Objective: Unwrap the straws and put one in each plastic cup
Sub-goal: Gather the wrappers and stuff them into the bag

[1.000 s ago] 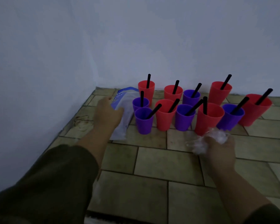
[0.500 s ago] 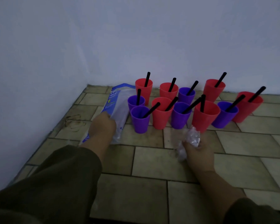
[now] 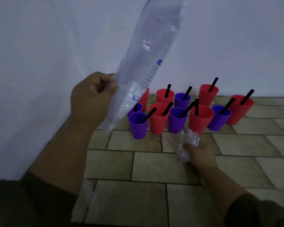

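A person's right hand (image 3: pixel 198 154), low over a matte tiled floor (image 3: pixel 138 164), is closed around a crinkled wad of clear straw wrappers (image 3: pixel 189 140). The left hand (image 3: pixel 92 97), raised, pinches the edge of a long, glossy clear plastic bag (image 3: pixel 147 58) with blue print too blurred to read; it hides part of the leftmost cups. Beyond, red and purple plastic cups (image 3: pixel 201 118) cluster against a plain wall (image 3: pixel 39 46), each holding a tilted black straw (image 3: pixel 184 108).

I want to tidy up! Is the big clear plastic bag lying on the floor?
No, the left hand holds the big clear plastic bag up in the air.
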